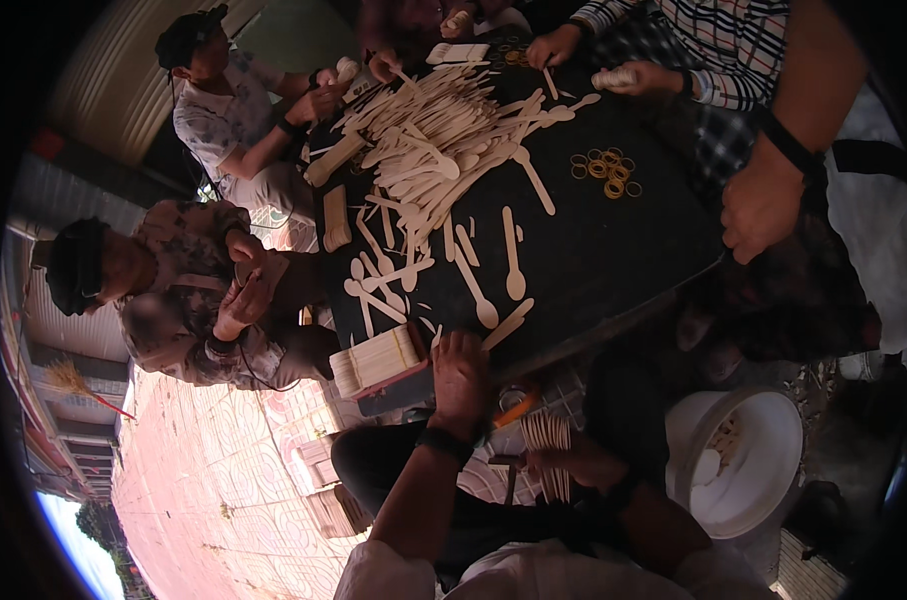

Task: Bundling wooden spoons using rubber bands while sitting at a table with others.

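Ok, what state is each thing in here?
Left hand: resting on the table edge.
Right hand: gripping a fanned bunch of wooden spoons.
Spoon pile: loose, heaped.
Rubber bands: scattered.
White bucket: open, some pieces inside.

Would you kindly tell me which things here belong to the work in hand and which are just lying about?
In use:
- left hand on the table edge
- right hand holding a wooden spoon bundle
- loose wooden spoons
- stacked bundles
- rubber bands

Lying about:
- white bucket
- broom
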The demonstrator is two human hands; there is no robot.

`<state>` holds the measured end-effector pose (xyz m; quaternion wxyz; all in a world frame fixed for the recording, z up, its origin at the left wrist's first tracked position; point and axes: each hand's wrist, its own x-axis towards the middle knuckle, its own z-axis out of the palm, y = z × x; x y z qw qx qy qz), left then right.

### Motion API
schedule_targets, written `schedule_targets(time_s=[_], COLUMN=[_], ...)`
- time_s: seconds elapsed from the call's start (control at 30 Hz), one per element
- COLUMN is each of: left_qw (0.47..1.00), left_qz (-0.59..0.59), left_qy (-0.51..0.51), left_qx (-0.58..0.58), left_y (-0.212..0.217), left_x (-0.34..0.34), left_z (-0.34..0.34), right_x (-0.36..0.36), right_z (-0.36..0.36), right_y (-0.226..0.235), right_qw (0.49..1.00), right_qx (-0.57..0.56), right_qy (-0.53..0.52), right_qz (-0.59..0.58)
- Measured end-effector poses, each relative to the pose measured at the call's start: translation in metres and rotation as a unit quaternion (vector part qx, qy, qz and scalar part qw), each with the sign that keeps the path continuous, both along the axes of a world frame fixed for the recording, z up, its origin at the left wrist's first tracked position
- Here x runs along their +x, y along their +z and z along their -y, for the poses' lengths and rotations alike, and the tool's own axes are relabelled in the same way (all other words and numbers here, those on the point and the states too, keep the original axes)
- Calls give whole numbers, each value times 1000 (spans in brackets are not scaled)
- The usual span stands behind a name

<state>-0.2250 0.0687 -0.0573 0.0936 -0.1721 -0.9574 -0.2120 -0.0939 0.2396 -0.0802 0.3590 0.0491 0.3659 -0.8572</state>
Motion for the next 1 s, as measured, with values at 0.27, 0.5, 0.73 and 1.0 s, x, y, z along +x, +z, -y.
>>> schedule_targets(time_s=[0.27,0.5,0.73,1.0], left_qw=[998,998,991,975], left_qz=[25,20,32,150], left_qy=[-54,-53,7,161], left_qx=[-26,-14,127,36], left_y=[-2,1,21,11], left_x=[-3,-10,-26,-74], left_z=[4,3,-7,-21], right_x=[0,-8,-3,0], right_z=[3,-8,-22,-21], right_y=[10,26,15,22], right_qw=[999,995,994,998], right_qx=[9,22,28,35], right_qy=[-17,-92,-93,-42], right_qz=[31,27,45,33])
